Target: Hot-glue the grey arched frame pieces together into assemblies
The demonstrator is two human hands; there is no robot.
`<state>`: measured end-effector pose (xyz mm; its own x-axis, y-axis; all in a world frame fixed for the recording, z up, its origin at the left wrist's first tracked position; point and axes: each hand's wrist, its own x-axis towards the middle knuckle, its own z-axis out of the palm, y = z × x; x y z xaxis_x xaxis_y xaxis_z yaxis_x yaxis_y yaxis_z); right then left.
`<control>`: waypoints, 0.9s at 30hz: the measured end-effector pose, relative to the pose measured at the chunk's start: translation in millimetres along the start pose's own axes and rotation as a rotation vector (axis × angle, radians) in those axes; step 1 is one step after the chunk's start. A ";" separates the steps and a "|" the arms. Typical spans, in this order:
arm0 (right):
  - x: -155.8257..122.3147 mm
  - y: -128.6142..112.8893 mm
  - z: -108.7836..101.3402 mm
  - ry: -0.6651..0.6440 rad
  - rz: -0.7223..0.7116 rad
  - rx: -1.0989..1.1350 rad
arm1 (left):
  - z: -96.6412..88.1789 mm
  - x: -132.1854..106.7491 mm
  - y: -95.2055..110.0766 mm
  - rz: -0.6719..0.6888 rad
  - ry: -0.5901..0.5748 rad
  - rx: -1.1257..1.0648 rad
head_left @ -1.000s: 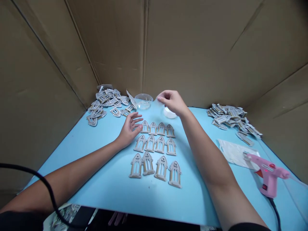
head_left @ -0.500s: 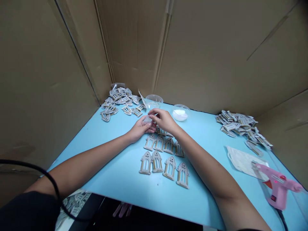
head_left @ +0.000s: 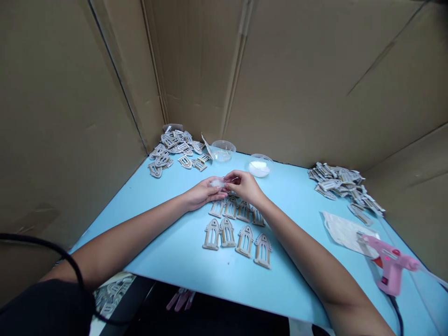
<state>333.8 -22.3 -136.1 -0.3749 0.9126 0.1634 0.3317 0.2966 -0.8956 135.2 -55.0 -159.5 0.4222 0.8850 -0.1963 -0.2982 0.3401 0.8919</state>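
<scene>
A small translucent white clump [head_left: 217,183] lies in my left hand [head_left: 203,192], palm up, with the thumb over it. My right hand [head_left: 244,185] meets it from the right, thumb and fingertips pinched together at the clump's edge; whatever is between them is too small to make out. Just below both hands, several arched window-shaped pieces [head_left: 227,232] in grey and tan lie in rows on the blue table [head_left: 168,247]. The right hand and forearm partly cover the back rows.
Behind the hands stand a clear bowl [head_left: 259,173] with white contents and another clear tub [head_left: 224,156]. Piles of arched pieces lie at back left [head_left: 177,142] and right [head_left: 338,179]. A pink glue gun [head_left: 391,263] rests by a white packet [head_left: 345,231]. Cardboard walls [head_left: 297,84] surround the table.
My hands have come slightly lower in the view, and the right fingers have shifted to the right edge of the white clump, uncovering more of it. The camera view has shifted a little.
</scene>
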 end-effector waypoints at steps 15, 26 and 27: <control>6.7 2.2 -26.3 -0.063 0.096 0.038 | -17.4 4.1 7.2 0.259 0.214 0.587; 19.5 21.9 -11.9 0.027 0.012 -0.116 | -12.3 -0.6 11.5 0.326 0.092 1.084; 19.4 21.7 -10.7 0.021 -0.005 -0.139 | -12.9 -0.1 11.0 0.323 0.093 1.095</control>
<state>343.0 4.9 -147.9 -0.3590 0.9162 0.1781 0.4469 0.3362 -0.8290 120.9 -47.2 -154.9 0.3833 0.9160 0.1180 0.5436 -0.3270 0.7730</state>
